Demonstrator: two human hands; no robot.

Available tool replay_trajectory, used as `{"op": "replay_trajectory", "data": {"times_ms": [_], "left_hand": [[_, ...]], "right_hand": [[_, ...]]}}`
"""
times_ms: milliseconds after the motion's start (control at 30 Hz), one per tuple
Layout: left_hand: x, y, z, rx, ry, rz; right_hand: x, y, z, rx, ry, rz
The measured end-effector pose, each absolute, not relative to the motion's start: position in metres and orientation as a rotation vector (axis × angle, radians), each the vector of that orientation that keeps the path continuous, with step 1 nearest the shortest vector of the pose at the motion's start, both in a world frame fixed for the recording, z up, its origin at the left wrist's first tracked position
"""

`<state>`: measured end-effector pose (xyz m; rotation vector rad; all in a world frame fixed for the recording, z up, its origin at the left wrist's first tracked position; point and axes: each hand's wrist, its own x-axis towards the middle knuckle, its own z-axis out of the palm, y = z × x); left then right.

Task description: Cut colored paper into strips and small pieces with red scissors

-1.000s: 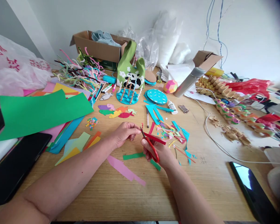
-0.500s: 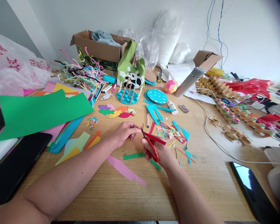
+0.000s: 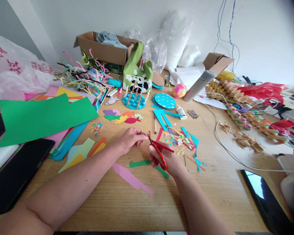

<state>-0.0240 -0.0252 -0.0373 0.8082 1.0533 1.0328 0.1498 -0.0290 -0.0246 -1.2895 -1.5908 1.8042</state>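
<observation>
Mid-table, near front edge: right hand [image 3: 167,160] clamped on red scissors [image 3: 158,152]; left hand [image 3: 131,139] pinches red paper scrap [image 3: 149,133] at blades.

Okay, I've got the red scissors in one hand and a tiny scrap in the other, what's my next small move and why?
Probably close the scissors gently: the right hand has their blades at the small red scrap pinched in the left hand.

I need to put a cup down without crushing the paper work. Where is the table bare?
Bare wood lies along the near edge, between the pink strip and the phone. A smaller patch sits between the glue bottle and the white cable. It is crowded around the scraps and the green sheet.
</observation>
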Motion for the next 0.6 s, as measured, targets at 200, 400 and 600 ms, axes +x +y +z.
{"op": "replay_trajectory", "data": {"times_ms": [200, 400, 600], "left_hand": [[-0.0246, -0.0247, -0.0372, 0.814, 1.066, 1.030], [-0.0244, -0.0252, -0.0367, 0.819, 1.066, 1.025], [-0.0239, -0.0253, -0.0361, 0.813, 1.069, 1.029]], "right_hand": [[0.1497, -0.0302, -0.0233, -1.286, -1.592, 1.794], [0.1498, -0.0308, -0.0232, -1.300, -1.607, 1.783], [0.1497, -0.0293, -0.0234, -1.319, -1.604, 1.777]]}}
